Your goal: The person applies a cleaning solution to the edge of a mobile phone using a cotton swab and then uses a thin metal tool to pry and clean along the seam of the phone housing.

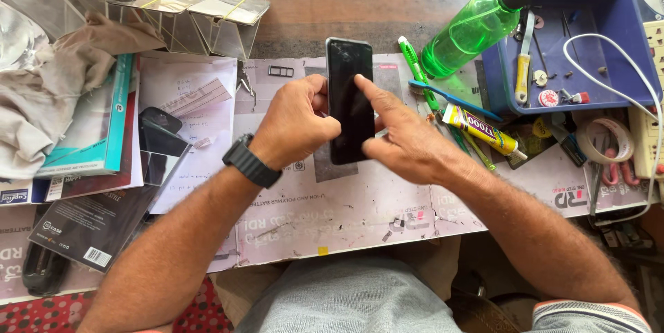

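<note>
1. We see open room on the pale printed mat [346,215] just below both hands, toward the near table edge; little lies there but small scraps.
2. Beyond our fingertips, bare brown wood runs to the far edge, with clear plastic stands [200,18] up and to the left.
3. Left of our left hand [294,122] the space is crowded by white papers [194,108], stacked flat packages [97,125] and a crumpled grey cloth [48,91].
4. Right of our right hand [408,146] lie a yellow glue tube [481,129], a green pen [415,70], a blue toothbrush [453,100], a green spray bottle [477,25] and a blue tray [622,8] of small tools.
5. The black phone [349,101] stands between the hands, its long side running away from us.
6. Our left hand grips its left edge, thumb on the glass; a black wristwatch [251,160] sits on that wrist.
7. Our right hand supports the right edge, its index finger pressing the screen near the top.
8. The glass looks glossy, smooth and rectangular with rounded corners.
</note>
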